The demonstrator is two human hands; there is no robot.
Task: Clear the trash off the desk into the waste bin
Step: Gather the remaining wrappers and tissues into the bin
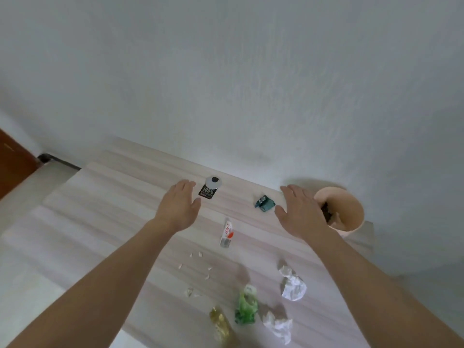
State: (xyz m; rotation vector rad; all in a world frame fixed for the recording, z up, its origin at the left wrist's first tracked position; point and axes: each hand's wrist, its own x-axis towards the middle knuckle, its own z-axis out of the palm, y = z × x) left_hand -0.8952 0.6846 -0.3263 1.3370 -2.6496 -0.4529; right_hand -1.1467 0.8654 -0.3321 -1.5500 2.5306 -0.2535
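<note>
Over the far side of the desk (pixel 113 197), the left hand (pixel 179 209) and right hand (pixel 302 214) hover flat, fingers straight, holding nothing. On it lie a black tag (pixel 208 191) (just beside the left fingertips), a teal wrapper (pixel 265 203) near the right thumb, and crumpled paper (pixel 292 285) nearer the person. The pink bin (pixel 351 212) stands past the desk's right end.

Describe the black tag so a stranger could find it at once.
On the pale wooden desk, look toward the far edge by the white wall. Just right of the left hand lies the black tag. It alone is flat, printed 100% in white, with a round white top.
</note>
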